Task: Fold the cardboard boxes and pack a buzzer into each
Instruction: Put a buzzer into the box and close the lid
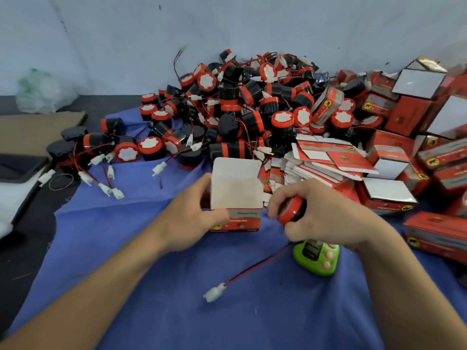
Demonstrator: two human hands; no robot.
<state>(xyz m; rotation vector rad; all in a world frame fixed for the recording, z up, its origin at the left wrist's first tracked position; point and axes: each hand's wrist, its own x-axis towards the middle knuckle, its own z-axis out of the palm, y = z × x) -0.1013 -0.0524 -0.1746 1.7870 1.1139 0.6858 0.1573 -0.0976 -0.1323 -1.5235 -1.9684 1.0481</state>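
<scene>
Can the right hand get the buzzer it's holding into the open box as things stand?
Probably yes. The right hand holds the buzzer right beside the box, whose top flap stands open while the left hand steadies it. The trailing wire might snag, though.

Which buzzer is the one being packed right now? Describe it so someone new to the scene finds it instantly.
Start at the blue cloth and find the open red carton standing upright in the left hand. Just right of it, the right hand grips a red-capped buzzer. Unlike those in the buzzer pile behind, it is off the cloth, and its red-black lead trails to a white connector lying near the person.
</scene>
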